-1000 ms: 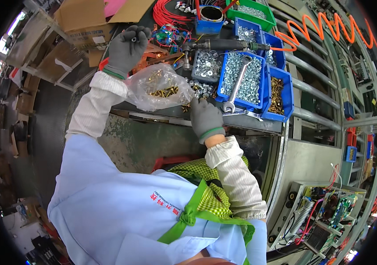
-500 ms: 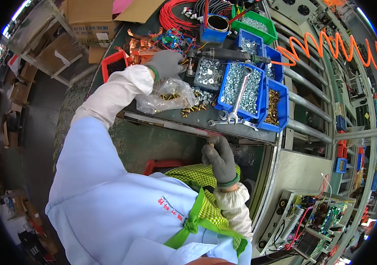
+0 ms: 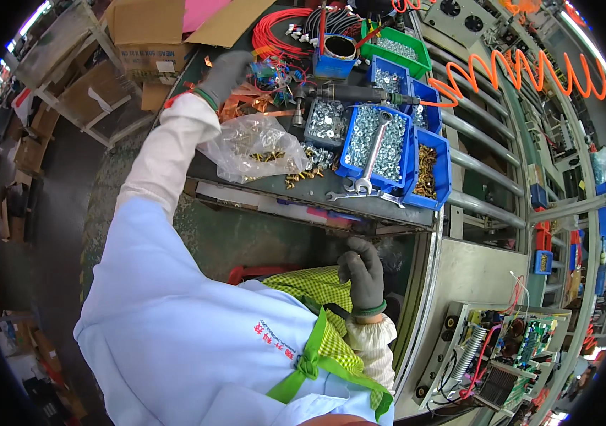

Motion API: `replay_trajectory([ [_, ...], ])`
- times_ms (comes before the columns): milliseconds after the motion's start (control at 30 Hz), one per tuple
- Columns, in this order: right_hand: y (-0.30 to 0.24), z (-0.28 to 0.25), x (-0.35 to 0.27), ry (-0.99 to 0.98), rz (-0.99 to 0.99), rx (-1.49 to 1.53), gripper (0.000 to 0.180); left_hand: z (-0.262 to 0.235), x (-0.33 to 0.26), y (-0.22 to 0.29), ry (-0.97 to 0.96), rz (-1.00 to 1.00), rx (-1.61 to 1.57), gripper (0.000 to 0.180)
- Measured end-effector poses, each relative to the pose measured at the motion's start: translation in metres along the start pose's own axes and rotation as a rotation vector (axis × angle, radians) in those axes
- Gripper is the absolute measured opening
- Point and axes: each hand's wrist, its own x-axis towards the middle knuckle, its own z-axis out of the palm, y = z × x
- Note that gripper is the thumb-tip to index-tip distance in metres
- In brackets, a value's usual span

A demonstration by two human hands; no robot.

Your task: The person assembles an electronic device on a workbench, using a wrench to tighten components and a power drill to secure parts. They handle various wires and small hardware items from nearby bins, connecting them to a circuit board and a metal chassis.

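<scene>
**Head view: thin bag of brass parts beside the raised left arm**

Head view shows clear, crumpled plastic bag of small brass fittings (image 3: 257,149) lying on dark worktop (image 3: 274,190), near front edge. Likely soft, slippery film, heavy in the belly; best gathered at the neck, not the thin sides. Loose brass fittings (image 3: 303,174) just beside. Grey-gloved left hand (image 3: 221,71) further back, fingers curled near copper strips (image 3: 246,106), grip unclear. Grey-gloved right hand (image 3: 364,273) below worktop, loosely curled, empty. Blue bins of silver screws (image 3: 381,145) right.

both hands wear grey knit gloves with green-edged cuffs: the left hand (image 3: 223,71) and the right hand (image 3: 364,273). pale cream sleeve covers run up both forearms. a light blue jacket bears small red markings, under a green-and-yellow checked apron.
</scene>
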Motion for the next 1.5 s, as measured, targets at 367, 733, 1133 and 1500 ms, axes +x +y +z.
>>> replay_trajectory([
  [367, -0.02, -0.009, -0.006, -0.015, -0.223, -0.148, 0.034, -0.015, 0.013, 0.216, -0.08, -0.408, -0.694, 0.017],
  [733, -0.111, -0.03, -0.054, 0.369, -0.606, -0.199, 0.033, 0.132, -0.033, 0.378, -0.632, 0.123, -0.803, 0.025],
  [1133, -0.042, -0.089, -0.232, 1.08, -0.561, -0.213, 0.019, 0.207, -0.08, 0.518, -1.361, -0.372, -1.686, 0.036],
  [1500, 0.01, -0.073, -0.375, 1.729, -0.316, -0.584, 0.034, 0.258, -0.138, 0.584, -1.378, 0.286, -1.333, 0.043],
])
